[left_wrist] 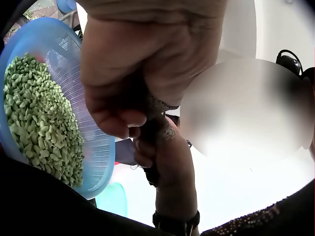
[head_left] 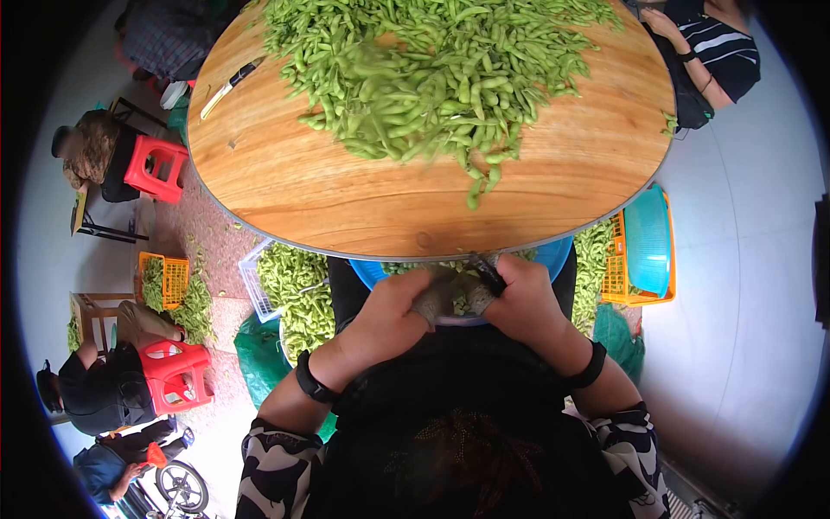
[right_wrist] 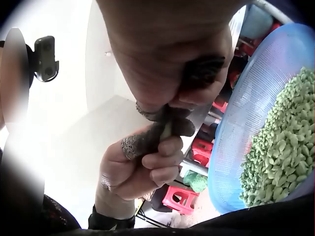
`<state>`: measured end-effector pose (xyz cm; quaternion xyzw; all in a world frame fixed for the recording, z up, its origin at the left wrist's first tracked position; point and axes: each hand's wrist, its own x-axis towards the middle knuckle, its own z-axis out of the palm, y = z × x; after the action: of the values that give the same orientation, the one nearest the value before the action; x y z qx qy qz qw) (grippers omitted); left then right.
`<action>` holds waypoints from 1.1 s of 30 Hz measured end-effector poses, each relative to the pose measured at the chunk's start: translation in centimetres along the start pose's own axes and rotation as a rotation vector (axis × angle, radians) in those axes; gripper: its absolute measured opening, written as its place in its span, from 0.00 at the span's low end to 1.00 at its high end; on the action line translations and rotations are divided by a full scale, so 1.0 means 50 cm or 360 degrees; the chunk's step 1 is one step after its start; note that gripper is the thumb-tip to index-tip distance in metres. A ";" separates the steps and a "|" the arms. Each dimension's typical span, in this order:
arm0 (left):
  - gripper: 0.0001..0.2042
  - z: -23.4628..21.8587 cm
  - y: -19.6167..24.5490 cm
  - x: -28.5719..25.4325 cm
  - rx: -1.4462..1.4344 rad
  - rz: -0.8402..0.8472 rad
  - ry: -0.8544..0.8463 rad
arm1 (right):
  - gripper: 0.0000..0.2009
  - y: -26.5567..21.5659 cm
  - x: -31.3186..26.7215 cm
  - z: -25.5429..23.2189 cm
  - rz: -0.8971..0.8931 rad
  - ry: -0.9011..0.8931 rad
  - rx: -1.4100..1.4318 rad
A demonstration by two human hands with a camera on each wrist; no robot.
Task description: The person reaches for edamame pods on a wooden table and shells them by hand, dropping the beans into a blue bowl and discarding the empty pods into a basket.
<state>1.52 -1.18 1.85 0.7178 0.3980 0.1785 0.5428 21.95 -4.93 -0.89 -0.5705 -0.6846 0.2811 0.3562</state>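
Observation:
Over the blue basket [right_wrist: 231, 123] of shelled green beans [right_wrist: 285, 142], my two hands meet fingertip to fingertip. My left hand [head_left: 389, 316] pinches a green edamame pod [right_wrist: 166, 130], mostly hidden by the fingers. Curled fingers of my right hand [head_left: 529, 298] hold a black handle [right_wrist: 203, 71] against the palm; its far end is hidden. Grey covers [right_wrist: 130, 146] wrap the thumbs. Beyond the hands, a big heap of edamame pods [head_left: 415, 86] lies on the round wooden table [head_left: 346, 203].
A black-handled knife [head_left: 232, 86] lies on the table's left side. More pods fill a white crate [head_left: 259, 290] at my left. An orange crate [head_left: 616, 268] with a blue-green basket [head_left: 647, 242] stands right. Other people sit around, near red stools [head_left: 160, 169].

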 end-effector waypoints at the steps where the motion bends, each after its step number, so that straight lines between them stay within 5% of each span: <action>1: 0.11 -0.003 0.002 0.000 -0.0003 -0.0003 0.0005 | 0.14 -0.002 0.000 0.002 -0.0002 -0.0006 0.0000; 3: 0.15 -0.009 0.005 0.000 -0.0751 -0.0122 0.0035 | 0.10 -0.005 0.000 0.006 0.0252 0.0045 0.0400; 4: 0.15 -0.007 0.004 -0.001 -0.0753 -0.0121 0.0040 | 0.10 -0.009 0.003 0.005 0.0249 0.0041 0.0399; 6: 0.16 0.002 0.001 -0.003 -0.1451 0.0066 0.0038 | 0.06 -0.023 0.014 -0.004 0.0796 -0.0078 0.1165; 9: 0.17 0.019 -0.031 -0.002 -0.1348 0.0186 0.0072 | 0.05 -0.047 0.020 -0.003 0.0941 -0.0075 0.1555; 13: 0.17 0.022 -0.039 0.007 -0.1188 0.0284 0.0146 | 0.06 -0.042 0.011 0.012 0.0918 -0.0156 0.1508; 15: 0.15 0.034 -0.030 0.012 -0.1179 0.0285 0.0252 | 0.07 -0.031 0.007 0.022 0.0698 -0.0084 0.1207; 22: 0.12 0.035 -0.052 0.011 -0.0811 0.0558 0.0478 | 0.11 -0.027 -0.001 0.012 0.0583 -0.0224 0.0597; 24: 0.09 0.021 -0.048 0.000 -0.0575 0.0411 0.0526 | 0.12 -0.020 -0.008 0.016 0.0129 -0.0106 0.0258; 25: 0.09 0.012 -0.044 -0.006 -0.0576 0.0407 0.0532 | 0.12 -0.022 -0.009 0.012 0.0128 -0.0112 0.0259; 27: 0.08 -0.004 -0.035 -0.011 -0.0414 -0.0005 0.0314 | 0.14 -0.035 -0.010 -0.003 0.0062 -0.0180 0.0098; 31: 0.08 0.006 -0.030 -0.002 -0.0294 0.0128 0.0391 | 0.19 -0.052 0.002 -0.017 -0.0104 -0.0040 0.0223; 33: 0.08 0.010 -0.032 0.004 -0.0148 0.0327 0.0428 | 0.21 -0.059 0.006 -0.026 0.0010 -0.0240 0.0458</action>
<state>1.38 -1.19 0.17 0.6985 0.3828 0.3457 0.4961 21.27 -5.24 2.26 -0.4930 -0.6604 0.4193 0.3809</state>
